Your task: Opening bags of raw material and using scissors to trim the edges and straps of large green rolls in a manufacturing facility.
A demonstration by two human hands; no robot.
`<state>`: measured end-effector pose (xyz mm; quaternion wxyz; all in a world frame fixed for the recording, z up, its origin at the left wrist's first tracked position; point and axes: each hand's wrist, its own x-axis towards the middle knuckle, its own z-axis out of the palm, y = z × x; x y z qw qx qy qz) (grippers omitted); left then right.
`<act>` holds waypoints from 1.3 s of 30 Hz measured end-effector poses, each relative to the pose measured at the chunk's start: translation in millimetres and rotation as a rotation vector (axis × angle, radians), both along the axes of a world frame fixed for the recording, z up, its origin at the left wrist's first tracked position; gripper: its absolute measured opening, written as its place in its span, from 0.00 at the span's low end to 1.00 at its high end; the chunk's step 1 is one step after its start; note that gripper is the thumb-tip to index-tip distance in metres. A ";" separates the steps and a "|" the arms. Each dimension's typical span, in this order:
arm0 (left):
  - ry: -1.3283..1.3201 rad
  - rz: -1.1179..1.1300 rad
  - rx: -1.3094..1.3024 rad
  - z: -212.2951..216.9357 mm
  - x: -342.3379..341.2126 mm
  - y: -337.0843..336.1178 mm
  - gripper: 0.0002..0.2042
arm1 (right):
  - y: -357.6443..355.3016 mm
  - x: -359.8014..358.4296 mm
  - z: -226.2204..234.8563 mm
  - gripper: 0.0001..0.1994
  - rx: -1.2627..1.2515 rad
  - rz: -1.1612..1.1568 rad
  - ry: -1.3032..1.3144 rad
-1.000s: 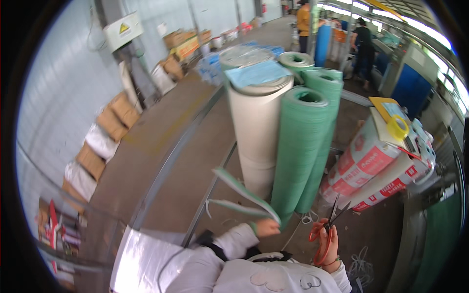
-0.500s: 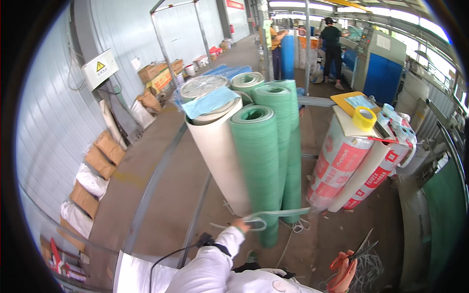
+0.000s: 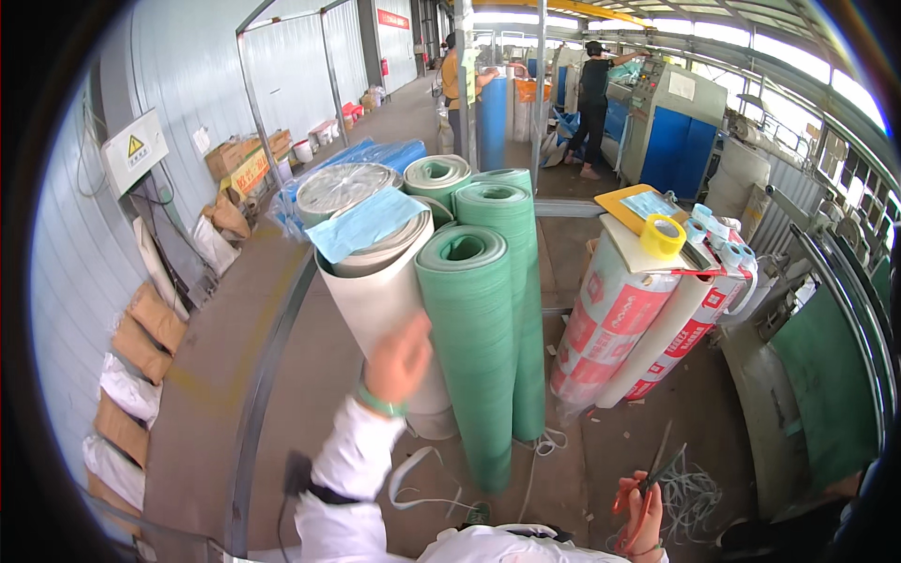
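Note:
My left hand (image 3: 399, 361) is raised in front of the cream roll (image 3: 352, 300) and beside the nearest green roll (image 3: 469, 357). Motion smears its fingers, so I cannot make out whether it is open or closed. A pale strap (image 3: 402, 480) lies looped on the floor below it. My right hand (image 3: 646, 527), low on the right, grips scissors (image 3: 631, 495) with red-orange handles, their dark blades parted and pointing up. Beyond the blades lies a tangle of pale strapping (image 3: 693, 495) on the floor. A light blue sheet (image 3: 366, 225) rests on top of the cream roll.
Several more green rolls (image 3: 526, 281) stand behind the nearest one. To the right, red-and-white wrapped rolls (image 3: 610, 324) carry yellow tape (image 3: 664, 236). A metal rail (image 3: 258, 403) runs along the floor at left. Two people (image 3: 589, 108) are at the back near machines.
My left hand has risen leftward from the strap near the green roll's base; the strap now lies on the floor. My right hand still holds the scissors. The view has shifted slightly.

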<state>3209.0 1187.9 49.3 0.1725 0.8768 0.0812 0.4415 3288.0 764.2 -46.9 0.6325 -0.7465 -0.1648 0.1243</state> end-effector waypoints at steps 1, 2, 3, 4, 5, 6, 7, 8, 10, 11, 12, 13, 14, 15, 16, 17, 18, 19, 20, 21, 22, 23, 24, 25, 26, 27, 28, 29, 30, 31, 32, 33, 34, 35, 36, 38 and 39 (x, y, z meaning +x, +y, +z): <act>-0.200 0.145 0.173 23.3 13.1 31.6 0.18 | 18.6 1.7 16.8 0.16 0.343 -0.063 0.178; -0.315 0.358 0.042 43.9 17.5 60.9 0.20 | 30.6 0.3 23.6 0.18 0.337 0.026 0.130; -0.433 0.592 0.306 61.5 21.8 98.9 0.25 | 41.3 -4.6 28.7 0.18 0.335 0.032 0.127; -0.395 0.830 0.268 65.0 18.7 143.8 0.30 | 52.7 -11.0 34.3 0.18 0.331 0.086 0.105; -0.360 1.051 0.217 56.0 18.7 187.8 0.36 | 59.3 -14.2 37.6 0.19 0.326 0.125 0.075; -0.304 0.986 -0.080 43.7 16.7 221.1 0.40 | 59.8 -16.1 35.3 0.20 0.371 0.181 0.115; -0.235 0.906 -0.364 31.8 11.7 252.2 0.45 | 57.2 -18.8 32.9 0.20 0.382 0.164 0.103; -0.255 0.858 -0.386 11.8 4.2 281.5 0.43 | 52.8 -24.0 30.5 0.17 0.289 0.218 0.136; -0.197 0.743 -0.433 -16.0 4.0 303.9 0.36 | 44.1 -34.8 14.2 0.17 0.279 0.166 0.259; -0.123 0.693 -0.445 -17.6 4.9 302.7 0.30 | 39.2 -37.7 11.1 0.17 0.287 0.129 0.255; -0.136 0.722 -0.380 -15.7 4.2 301.1 0.24 | 32.9 -41.4 9.0 0.18 0.327 0.081 0.296; -0.147 0.750 -0.318 -10.4 5.1 295.3 0.19 | 25.6 -47.0 7.6 0.19 0.364 0.031 0.338; -0.179 0.757 -0.320 4.0 7.9 283.5 0.16 | 20.0 -51.4 10.0 0.19 0.369 -0.003 0.338; -0.214 0.756 -0.324 24.6 17.2 265.3 0.13 | 17.8 -49.5 14.9 0.19 0.328 -0.074 0.305; -0.298 0.648 -0.173 42.2 27.8 239.8 0.11 | 13.0 -50.3 16.3 0.20 0.286 -0.147 0.273; -0.390 0.536 -0.020 66.1 37.5 204.3 0.09 | 10.1 -48.8 9.7 0.20 0.300 -0.188 0.265; -0.360 0.351 0.050 86.5 54.5 158.6 0.09 | 6.5 -46.3 -1.6 0.20 0.331 -0.203 0.280; -0.331 0.150 0.112 99.0 75.3 106.8 0.08 | 0.0 -47.0 -12.3 0.20 0.359 -0.235 0.293; -0.301 -0.004 0.202 101.3 93.0 56.6 0.07 | -3.5 -45.7 -14.0 0.20 0.379 -0.245 0.316; -0.276 -0.147 0.307 103.5 100.6 6.0 0.07 | -3.8 -41.5 -9.6 0.19 0.410 -0.240 0.344; -0.177 -0.312 0.348 98.8 106.8 -46.3 0.07 | -5.8 -39.6 -7.0 0.19 0.462 -0.238 0.301; -0.075 -0.456 0.399 97.4 105.5 -93.6 0.08 | -7.6 -40.7 -2.7 0.19 0.510 -0.215 0.259; 0.064 -0.678 0.422 99.0 113.5 -146.7 0.07 | -19.4 -43.9 4.5 0.19 0.519 -0.286 0.245; 0.041 -0.841 0.365 78.9 119.9 -186.2 0.08 | -33.1 -46.4 11.0 0.19 0.525 -0.262 0.190; 0.088 -0.942 0.404 68.5 122.6 -229.6 0.08 | -50.3 -48.8 15.6 0.19 0.526 -0.233 0.129; 0.129 -1.065 0.423 55.7 126.2 -270.7 0.10 | -70.4 -53.1 14.3 0.19 0.534 -0.279 0.108; 0.154 -1.276 0.366 51.3 129.7 -309.7 0.11 | -93.8 -59.3 8.3 0.19 0.516 -0.361 0.056; 0.158 -1.478 0.267 43.3 131.1 -345.6 0.13 | -116.6 -66.4 4.1 0.20 0.499 -0.428 0.007; 0.263 -1.620 0.191 32.6 127.7 -370.6 0.14 | -137.1 -76.5 0.5 0.20 0.505 -0.521 -0.005; 0.367 -1.736 0.162 23.1 126.6 -395.5 0.13 | -159.5 -85.6 -2.5 0.20 0.510 -0.561 -0.009; 0.460 -1.827 0.112 11.0 124.4 -419.2 0.12 | -180.5 -97.3 -6.7 0.21 0.497 -0.694 0.013; 0.559 -1.912 0.065 -0.5 124.5 -438.8 0.11 | -197.5 -106.8 -9.9 0.21 0.485 -0.825 0.036; 0.613 -1.980 0.119 -12.7 125.5 -457.6 0.11 | -213.9 -118.8 -12.8 0.22 0.408 -0.908 -0.005; 0.660 -2.049 0.173 -22.8 127.1 -477.4 0.11 | -229.5 -129.3 -13.9 0.23 0.324 -0.991 -0.045; 0.720 -2.159 0.245 -30.8 128.4 -498.7 0.11 | -243.1 -137.6 -14.2 0.23 0.324 -1.048 -0.042; 0.837 -2.302 0.313 -37.4 131.0 -534.7 0.11 | -267.7 -154.6 -12.1 0.27 0.048 -1.108 -0.172; 0.945 -2.387 0.373 -39.8 131.6 -552.4 0.11 | -277.1 -163.5 -10.9 0.29 -0.097 -1.137 -0.220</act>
